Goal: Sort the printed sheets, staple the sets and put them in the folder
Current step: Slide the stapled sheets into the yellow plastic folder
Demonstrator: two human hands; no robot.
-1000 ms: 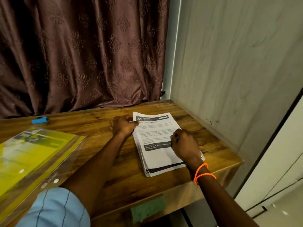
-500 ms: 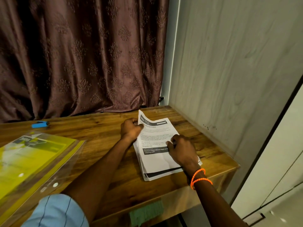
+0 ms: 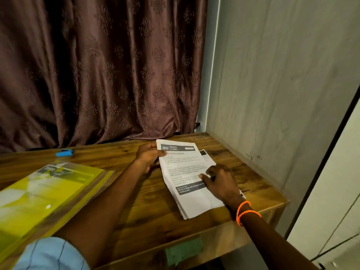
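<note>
White printed sheets (image 3: 191,184) (header 2652) curl under the left hand (image 3: 148,155).

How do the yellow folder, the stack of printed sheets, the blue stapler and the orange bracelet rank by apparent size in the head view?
1. Yellow folder, though it lies nearer the camera and is cut off by the frame.
2. Stack of printed sheets.
3. Orange bracelet and blue stapler: too alike to rank.
</note>
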